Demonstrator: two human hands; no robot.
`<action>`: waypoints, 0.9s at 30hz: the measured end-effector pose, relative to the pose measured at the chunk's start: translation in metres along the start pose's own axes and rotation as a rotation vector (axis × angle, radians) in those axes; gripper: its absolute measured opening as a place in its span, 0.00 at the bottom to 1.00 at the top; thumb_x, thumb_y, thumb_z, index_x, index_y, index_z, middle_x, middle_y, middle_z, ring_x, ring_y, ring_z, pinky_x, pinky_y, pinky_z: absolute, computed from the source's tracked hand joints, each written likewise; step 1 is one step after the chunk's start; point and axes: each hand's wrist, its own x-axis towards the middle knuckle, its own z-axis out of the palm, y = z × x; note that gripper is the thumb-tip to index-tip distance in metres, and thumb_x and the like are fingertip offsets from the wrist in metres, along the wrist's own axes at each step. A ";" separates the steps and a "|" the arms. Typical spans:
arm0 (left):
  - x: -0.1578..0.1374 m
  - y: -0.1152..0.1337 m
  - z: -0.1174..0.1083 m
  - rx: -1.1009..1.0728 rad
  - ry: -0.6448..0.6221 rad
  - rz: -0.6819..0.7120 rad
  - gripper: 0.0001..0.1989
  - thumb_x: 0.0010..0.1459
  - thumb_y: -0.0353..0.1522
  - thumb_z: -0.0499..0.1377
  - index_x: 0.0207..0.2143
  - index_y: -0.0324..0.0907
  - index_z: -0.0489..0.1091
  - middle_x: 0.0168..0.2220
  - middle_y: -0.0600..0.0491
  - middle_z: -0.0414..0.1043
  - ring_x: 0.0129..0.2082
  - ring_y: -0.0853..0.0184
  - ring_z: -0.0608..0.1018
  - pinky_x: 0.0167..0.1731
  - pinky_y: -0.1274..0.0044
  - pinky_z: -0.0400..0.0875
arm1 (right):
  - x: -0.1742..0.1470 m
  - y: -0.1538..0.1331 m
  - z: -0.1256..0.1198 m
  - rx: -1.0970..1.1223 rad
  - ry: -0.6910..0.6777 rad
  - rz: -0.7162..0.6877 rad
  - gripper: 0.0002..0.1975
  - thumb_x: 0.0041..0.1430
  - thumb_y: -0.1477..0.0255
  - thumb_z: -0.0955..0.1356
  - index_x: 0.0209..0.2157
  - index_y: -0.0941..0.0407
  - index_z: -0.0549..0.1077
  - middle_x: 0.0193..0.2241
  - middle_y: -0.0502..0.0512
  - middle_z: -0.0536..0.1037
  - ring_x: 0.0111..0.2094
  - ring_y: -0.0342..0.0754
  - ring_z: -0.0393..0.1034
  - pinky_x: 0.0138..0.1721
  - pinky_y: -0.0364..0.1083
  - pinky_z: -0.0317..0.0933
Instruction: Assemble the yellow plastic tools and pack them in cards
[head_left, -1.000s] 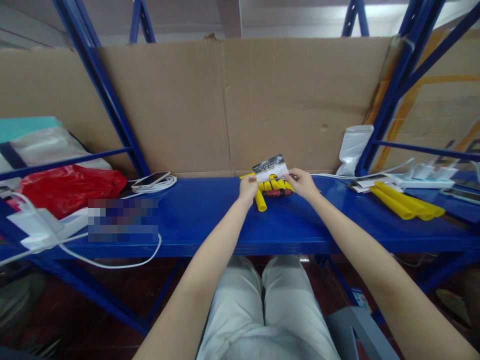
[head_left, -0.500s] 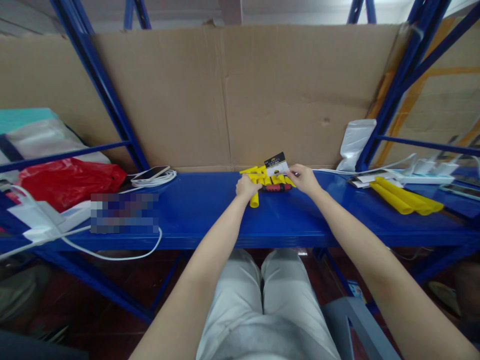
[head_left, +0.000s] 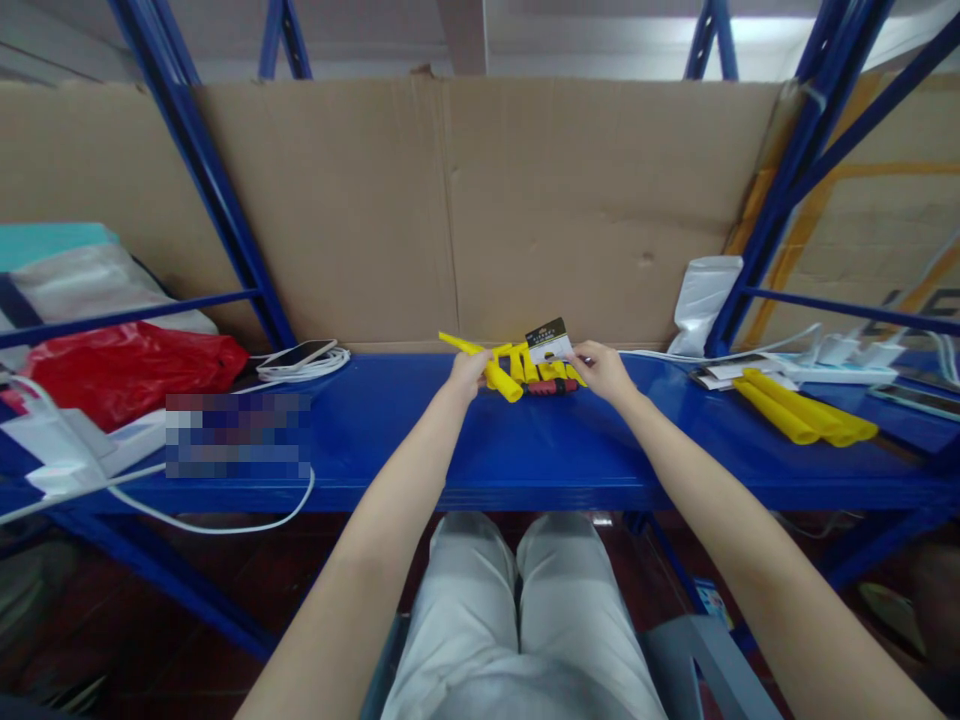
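Note:
A yellow tube (head_left: 506, 383) lies slantwise in the fingers of my left hand (head_left: 466, 370), its round open end towards me and a thin flat end pointing up left. Between the fingertips of my right hand (head_left: 604, 371) is the edge of a small black-and-white printed card (head_left: 551, 345). Under the card, several yellow pieces (head_left: 529, 365) lie side by side; how they join the card is unclear. Just in front of them rests a red-and-black handled tool (head_left: 553, 387), its kind too small to tell.
On the right of the blue shelf (head_left: 555, 450) lie several yellow tubes (head_left: 795, 405), a white power strip (head_left: 844, 370) and a phone (head_left: 919, 400). To the left are a coiled white cable with a phone (head_left: 300, 353) and a red bag (head_left: 142, 365). Cardboard (head_left: 555, 210) stands behind.
My left hand has shifted left, and its yellow tube has turned from pointing towards me to a slant. My right hand stays at the card. The view has tilted up slightly.

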 end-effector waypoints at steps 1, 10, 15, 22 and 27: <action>0.003 0.005 -0.001 -0.037 0.011 -0.038 0.11 0.55 0.20 0.57 0.24 0.42 0.63 0.15 0.60 0.59 0.13 0.75 0.62 0.15 0.84 0.57 | 0.000 0.000 0.000 0.025 0.006 0.018 0.19 0.62 0.55 0.66 0.30 0.54 0.80 0.29 0.58 0.79 0.31 0.51 0.71 0.35 0.49 0.65; 0.039 0.040 -0.027 -0.070 0.180 -0.035 0.09 0.66 0.30 0.54 0.29 0.43 0.62 0.17 0.60 0.56 0.12 0.76 0.57 0.13 0.84 0.47 | 0.005 -0.016 0.001 0.580 0.052 0.340 0.26 0.43 0.45 0.75 0.31 0.54 0.81 0.26 0.53 0.79 0.26 0.47 0.69 0.33 0.50 0.67; 0.043 0.043 -0.032 -0.062 0.182 -0.076 0.11 0.67 0.32 0.53 0.29 0.44 0.64 0.18 0.57 0.59 0.13 0.74 0.61 0.14 0.81 0.51 | 0.003 -0.028 0.002 0.800 0.002 0.456 0.23 0.37 0.51 0.79 0.30 0.54 0.81 0.24 0.51 0.78 0.26 0.45 0.70 0.34 0.49 0.68; 0.043 0.022 -0.010 -0.049 0.105 -0.137 0.06 0.63 0.33 0.55 0.34 0.43 0.70 0.20 0.53 0.68 0.22 0.66 0.74 0.22 0.78 0.65 | 0.001 -0.039 0.009 0.956 -0.069 0.511 0.21 0.37 0.56 0.81 0.31 0.54 0.82 0.31 0.54 0.82 0.31 0.46 0.75 0.40 0.51 0.71; 0.042 0.007 0.006 -0.125 -0.054 -0.199 0.06 0.60 0.33 0.56 0.35 0.42 0.72 0.21 0.52 0.72 0.24 0.64 0.78 0.25 0.75 0.71 | 0.001 -0.043 0.013 1.037 -0.082 0.513 0.22 0.32 0.56 0.82 0.30 0.53 0.83 0.35 0.54 0.84 0.35 0.48 0.76 0.44 0.51 0.72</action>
